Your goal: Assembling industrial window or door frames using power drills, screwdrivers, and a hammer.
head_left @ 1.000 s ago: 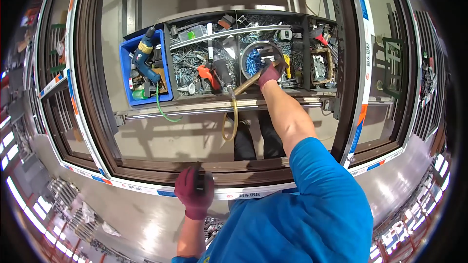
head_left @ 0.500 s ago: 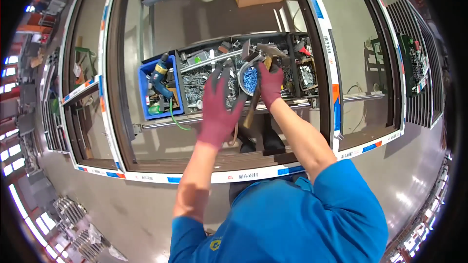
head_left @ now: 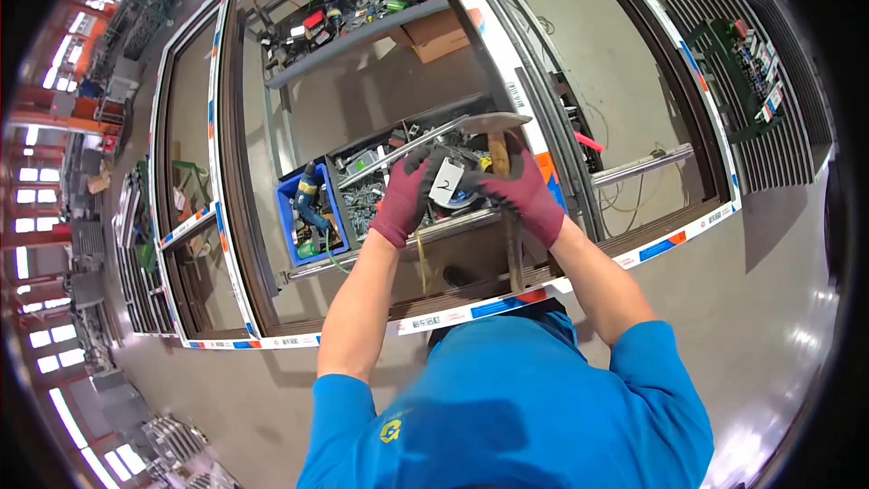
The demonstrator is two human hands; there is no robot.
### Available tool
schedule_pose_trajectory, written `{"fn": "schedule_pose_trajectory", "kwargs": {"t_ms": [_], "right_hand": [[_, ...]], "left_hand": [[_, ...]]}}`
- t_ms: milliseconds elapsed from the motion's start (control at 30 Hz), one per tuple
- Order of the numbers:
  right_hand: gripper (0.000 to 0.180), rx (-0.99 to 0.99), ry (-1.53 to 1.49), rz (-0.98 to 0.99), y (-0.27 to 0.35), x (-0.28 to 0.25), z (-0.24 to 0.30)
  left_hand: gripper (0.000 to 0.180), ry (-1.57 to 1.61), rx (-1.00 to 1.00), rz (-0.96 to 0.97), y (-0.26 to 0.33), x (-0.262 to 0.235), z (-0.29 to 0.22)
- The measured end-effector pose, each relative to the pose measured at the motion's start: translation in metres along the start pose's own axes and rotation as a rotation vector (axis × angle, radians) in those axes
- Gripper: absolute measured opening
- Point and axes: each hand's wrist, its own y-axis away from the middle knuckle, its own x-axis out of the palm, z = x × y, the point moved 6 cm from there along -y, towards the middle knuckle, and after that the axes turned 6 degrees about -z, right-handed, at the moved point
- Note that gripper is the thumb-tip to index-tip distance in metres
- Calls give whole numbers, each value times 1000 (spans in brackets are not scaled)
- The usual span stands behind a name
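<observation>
My left hand [head_left: 407,197], in a maroon glove with dark fingers, pinches a small white rectangular piece [head_left: 450,175] with a dark mark on its face. My right hand [head_left: 527,195], gloved alike, is closed round the wooden handle of a hammer [head_left: 514,258]; the metal head sits above the hand and the handle hangs below it. My right fingertips reach to the edge of the white piece. Under both hands lies a parts tray [head_left: 367,186] with loose metal fittings, and a round container [head_left: 457,210], mostly hidden by the hands.
A large dark frame with white printed film [head_left: 434,319] surrounds the work area. Left of the tray, a blue bin [head_left: 288,222] holds a power drill [head_left: 309,195]. Behind are a cardboard box [head_left: 434,33] and a shelf of tools [head_left: 348,16]. Slatted racks [head_left: 774,158] stand at right.
My left hand has gone from reaching over the fittings to holding the white piece. The hammer has come up with my right hand, its handle now hanging down. The whole view has shifted.
</observation>
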Motion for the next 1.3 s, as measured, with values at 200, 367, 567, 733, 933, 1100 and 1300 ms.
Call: {"fn": "schedule_pose_trajectory", "kwargs": {"t_ms": [200,367,567,733,933,1100,1300], "right_hand": [[58,97,-79,-102,-9,-63,0],[28,159,-407,-285,-44,-109,-12],[20,438,-446,-623,-139,-178,-71],[21,326,-431,-706,-172,-180,-64],[20,431,-396,-676,-172,-172,-88],[25,615,-515,-543,-169,-168,-96],[28,579,-419,-622,-170,-169,-89]], "left_hand": [[28,-71,-85,54,-48,63,7],[28,-344,77,-61,-107,88,22],[57,-445,80,-129,-173,102,34],[94,-528,278,-69,-208,128,22],[107,-802,567,-129,-213,145,17],[89,-950,610,-142,-216,154,9],[91,-848,580,-111,-231,150,12]]}}
